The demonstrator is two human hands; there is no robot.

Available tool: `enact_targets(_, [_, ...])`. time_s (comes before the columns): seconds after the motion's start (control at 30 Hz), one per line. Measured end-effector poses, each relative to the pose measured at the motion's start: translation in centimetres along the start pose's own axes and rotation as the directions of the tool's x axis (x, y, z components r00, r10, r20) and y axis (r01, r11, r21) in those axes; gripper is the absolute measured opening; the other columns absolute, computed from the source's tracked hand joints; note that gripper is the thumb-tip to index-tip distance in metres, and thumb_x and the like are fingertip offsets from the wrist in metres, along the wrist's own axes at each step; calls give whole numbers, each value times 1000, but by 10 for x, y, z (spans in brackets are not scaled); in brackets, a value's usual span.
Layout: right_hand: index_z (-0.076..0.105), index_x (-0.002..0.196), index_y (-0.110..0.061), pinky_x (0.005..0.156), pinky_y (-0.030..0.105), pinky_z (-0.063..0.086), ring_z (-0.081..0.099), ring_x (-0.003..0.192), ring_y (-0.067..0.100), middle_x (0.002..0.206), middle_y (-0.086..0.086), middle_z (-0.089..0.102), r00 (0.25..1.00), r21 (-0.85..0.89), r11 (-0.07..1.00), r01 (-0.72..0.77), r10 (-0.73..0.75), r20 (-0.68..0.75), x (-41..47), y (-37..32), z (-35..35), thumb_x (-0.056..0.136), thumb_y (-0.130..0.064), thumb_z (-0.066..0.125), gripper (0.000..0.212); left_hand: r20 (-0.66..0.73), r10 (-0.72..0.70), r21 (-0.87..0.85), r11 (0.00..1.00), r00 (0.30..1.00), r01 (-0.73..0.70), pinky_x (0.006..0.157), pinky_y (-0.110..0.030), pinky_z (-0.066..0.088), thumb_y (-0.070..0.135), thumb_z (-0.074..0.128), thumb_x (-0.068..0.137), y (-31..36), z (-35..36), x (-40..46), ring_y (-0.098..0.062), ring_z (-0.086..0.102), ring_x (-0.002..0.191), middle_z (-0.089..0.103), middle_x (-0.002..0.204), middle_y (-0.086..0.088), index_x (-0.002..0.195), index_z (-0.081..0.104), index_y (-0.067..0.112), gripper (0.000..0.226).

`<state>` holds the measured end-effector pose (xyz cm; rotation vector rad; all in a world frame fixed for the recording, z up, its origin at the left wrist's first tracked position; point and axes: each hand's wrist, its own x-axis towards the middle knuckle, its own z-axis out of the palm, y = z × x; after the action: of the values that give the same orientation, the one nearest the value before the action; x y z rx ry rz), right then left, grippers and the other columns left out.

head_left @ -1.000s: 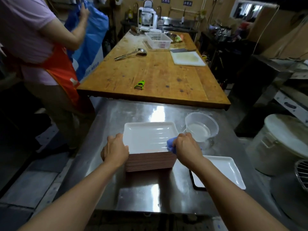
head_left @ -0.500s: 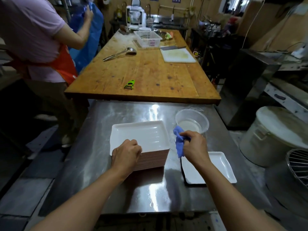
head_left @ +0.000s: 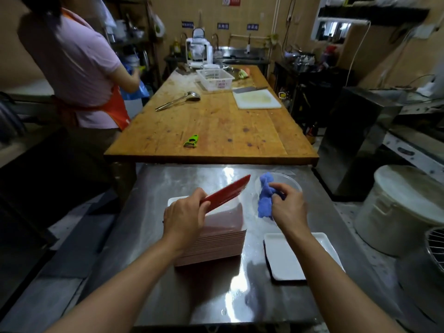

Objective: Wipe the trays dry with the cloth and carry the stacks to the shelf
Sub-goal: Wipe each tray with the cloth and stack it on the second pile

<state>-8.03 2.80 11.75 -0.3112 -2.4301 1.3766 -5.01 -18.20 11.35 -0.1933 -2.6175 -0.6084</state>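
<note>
at the centre of the frame the left hand (head_left: 183, 216) gripped one tray (head_left: 227, 192) by its near edge, fingers curled round it, and held it tilted up so that its red underside faced the camera and its far corner pointed toward the upper right. below it, the stack of trays (head_left: 216, 239) sat on the steel table (head_left: 149, 236), pink edges showing along its side. just right of centre the right hand (head_left: 289, 207) pinched a crumpled blue cloth (head_left: 265, 198) between thumb and fingers (the cloth hung in front of a clear plastic bowl (head_left: 292, 182) standing at the far side of the table). the cloth and the lifted tray were near each other but apart. in the lower right, a single white tray (head_left: 286, 258) lay flat on a dark one, partly hidden by the right forearm. beyond the steel table, a wooden table (head_left: 216, 126) filled the middle of the frame, with a green peeler (head_left: 191, 141), a ladle (head_left: 179, 100), a white basket (head_left: 214, 79) and a cutting board (head_left: 257, 99) on it. in the upper left stood a person (head_left: 74, 75) in a pink shirt and orange apron.
</note>
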Motion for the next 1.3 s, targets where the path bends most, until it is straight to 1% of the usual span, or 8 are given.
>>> enact_targets(0.13, [69, 111, -13, 81, 21, 42, 56, 88, 7, 101, -1, 66, 993, 85, 990, 115, -112, -40, 0, -32, -7, 86, -5, 57, 29, -99, -128, -299, 950, 987, 94, 53, -26, 33, 15, 57, 91, 11, -19, 12, -21, 56, 61, 58, 63, 4, 79, 55, 15, 12])
enact_targets(0.27, [68, 109, -17, 76, 10, 43, 59, 86, 3, 104, -1, 66, 955, 175, 940, 293, -280, -95, -3, -73, -5, 83, -5, 62, 30, 3, -317, -590, 765, 949, 257, 48, -11, 35, 16, 55, 91, 16, -35, 24, 1, 50, 51, 56, 54, 11, 71, 55, 21, 21])
enact_targets(0.47, [63, 120, -12, 86, 25, 42, 53, 96, 17, 106, 7, 57, 835, 84, 835, 543, -528, -156, -9, -130, 10, 79, -2, 63, 42, 105, -370, -825, 486, 923, 288, 57, -28, 42, 8, 51, 94, 23, -48, 28, -9, 51, 57, 60, 60, 4, 74, 58, 14, 22])
enact_targets(0.67, [61, 119, -21, 93, 37, 34, 38, 114, 29, 124, 12, 44, 784, -208, 779, 591, -616, -80, -14, -154, 38, 83, -24, 52, 37, 66, -348, -804, 537, 935, 256, 52, -22, 42, 9, 51, 94, 25, -55, 26, -4, 52, 52, 61, 56, 8, 74, 59, 18, 23])
enact_targets(0.8, [59, 119, -16, 100, 40, 35, 41, 122, 28, 134, 10, 45, 757, -152, 750, 643, -653, -22, -13, -158, 47, 87, -21, 48, 35, 83, -387, -821, 496, 918, 283, 54, -29, 44, 13, 51, 95, 23, -56, 24, -11, 56, 57, 66, 62, 0, 74, 62, 20, 25])
enact_targets(0.9, [59, 117, -15, 101, 40, 33, 49, 112, 26, 123, 7, 54, 757, -165, 751, 639, -652, -39, -6, -153, 45, 86, -24, 43, 36, 126, -421, -855, 412, 898, 313, 57, -34, 45, 12, 51, 94, 22, -58, 21, -16, 57, 56, 67, 63, -6, 74, 65, 19, 25])
enact_targets(1.17, [55, 121, -16, 93, 29, 31, 44, 114, 25, 117, 10, 54, 936, 5, 936, 351, -350, -44, 24, -119, 25, 98, -25, 30, 36, 158, -440, -901, 303, 884, 312, 64, -41, 54, 11, 50, 95, 22, -66, 21, -21, 64, 61, 70, 67, -8, 78, 65, 16, 24])
enact_targets(1.3, [45, 134, -14, 92, 24, 27, 41, 120, 27, 128, 14, 47, 953, 66, 951, 302, -302, -12, 23, -125, 27, 100, -21, 33, 36, 236, -497, -935, 119, 835, 335, 60, -35, 54, 7, 49, 95, 24, -62, 29, -18, 62, 58, 67, 62, -5, 76, 61, 10, 23])
